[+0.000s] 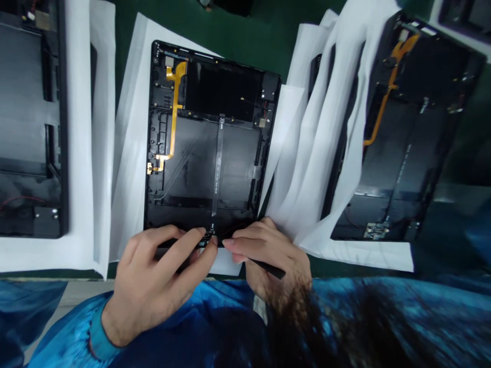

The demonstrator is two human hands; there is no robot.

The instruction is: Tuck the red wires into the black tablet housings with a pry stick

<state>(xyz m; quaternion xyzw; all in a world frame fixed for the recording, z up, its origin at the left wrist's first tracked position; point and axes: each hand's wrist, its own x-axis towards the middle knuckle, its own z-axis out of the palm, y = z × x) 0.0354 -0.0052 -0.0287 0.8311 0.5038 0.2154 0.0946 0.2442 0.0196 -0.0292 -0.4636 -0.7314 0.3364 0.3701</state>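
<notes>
A black tablet back housing (238, 158) lies in front of me, its inner side up. A yellow flex cable (174, 120) runs down its left part, and a dark ribbon cable (218, 163) reaches toward the near edge. There, my left hand (161, 271) has its fingertips closed about a small circuit board (208, 236), which they partly cover. My right hand (270, 253) grips a thin black tool (270, 268) whose tip is hidden by the fingers. Its fingertips are just right of the board, near the housing's bottom edge.
White foam sheets (128, 102) lie under and between the housings on a green table (130, 6). Another housing (23, 128) lies at the left. On the right, a further housing (406, 138) with an orange flex cable leans among wrapped sheets (310, 138).
</notes>
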